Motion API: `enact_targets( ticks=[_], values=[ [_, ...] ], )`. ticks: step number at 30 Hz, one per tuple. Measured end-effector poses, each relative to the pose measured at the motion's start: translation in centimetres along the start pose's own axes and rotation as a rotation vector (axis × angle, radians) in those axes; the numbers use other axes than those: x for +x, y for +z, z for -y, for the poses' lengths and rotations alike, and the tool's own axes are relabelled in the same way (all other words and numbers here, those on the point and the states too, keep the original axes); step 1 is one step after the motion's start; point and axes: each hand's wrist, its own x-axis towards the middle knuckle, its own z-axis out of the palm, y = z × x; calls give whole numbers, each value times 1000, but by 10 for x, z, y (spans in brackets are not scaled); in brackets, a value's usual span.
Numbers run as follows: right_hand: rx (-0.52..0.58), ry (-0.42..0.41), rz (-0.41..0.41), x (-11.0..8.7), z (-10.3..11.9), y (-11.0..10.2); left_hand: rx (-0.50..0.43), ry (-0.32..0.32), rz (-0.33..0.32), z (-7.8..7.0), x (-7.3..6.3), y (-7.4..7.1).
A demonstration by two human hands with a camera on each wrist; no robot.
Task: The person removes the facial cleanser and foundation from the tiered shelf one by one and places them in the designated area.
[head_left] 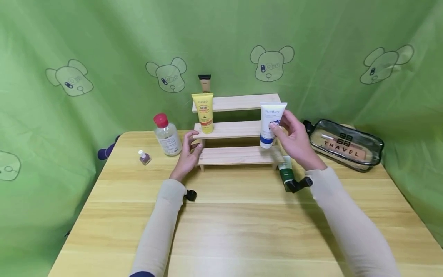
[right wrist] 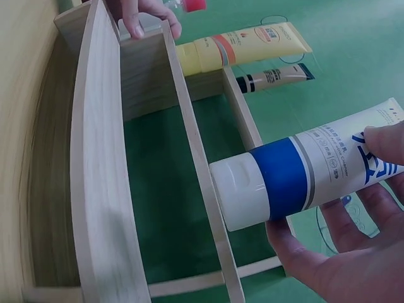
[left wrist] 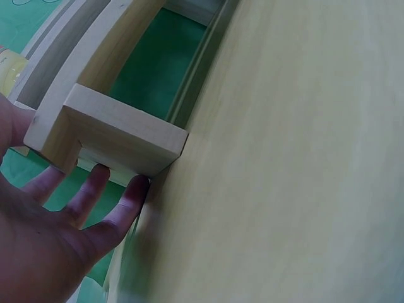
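A white squeeze tube with a blue band (head_left: 270, 123) is in my right hand (head_left: 295, 140), thumb on its front and fingers behind. Its cap points down at the right end of the middle tier of a three-step wooden rack (head_left: 238, 154); I cannot tell whether they touch. In the right wrist view the tube (right wrist: 287, 180) lies across that tier's edge. My left hand (head_left: 188, 157) holds the rack's left end, with fingertips on the end support (left wrist: 126, 126) in the left wrist view. A yellow tube (head_left: 203, 113) stands cap-down on the middle tier, a small beige tube (head_left: 205, 84) on the top one.
Left of the rack stand a clear bottle with a red cap (head_left: 168, 136) and a small nail polish bottle (head_left: 144, 157). A green and white tube (head_left: 286, 171) lies by the rack's right leg. Farther right is a clear travel pouch (head_left: 346, 146). Green curtain (head_left: 221, 38) hangs behind.
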Motion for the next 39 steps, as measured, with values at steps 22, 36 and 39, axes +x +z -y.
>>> enact_targets(
  ticks=[22,36,39],
  values=[
    [-153,78,-43,-26,-14,-45,2,-4,3,-2,0,0],
    [-231,240,22,-40,-41,-71,-13,-8,6,0,0,-1],
    [-254,257,33,-46,-53,-76,-20,-11,7,0,0,-1]
  ],
)
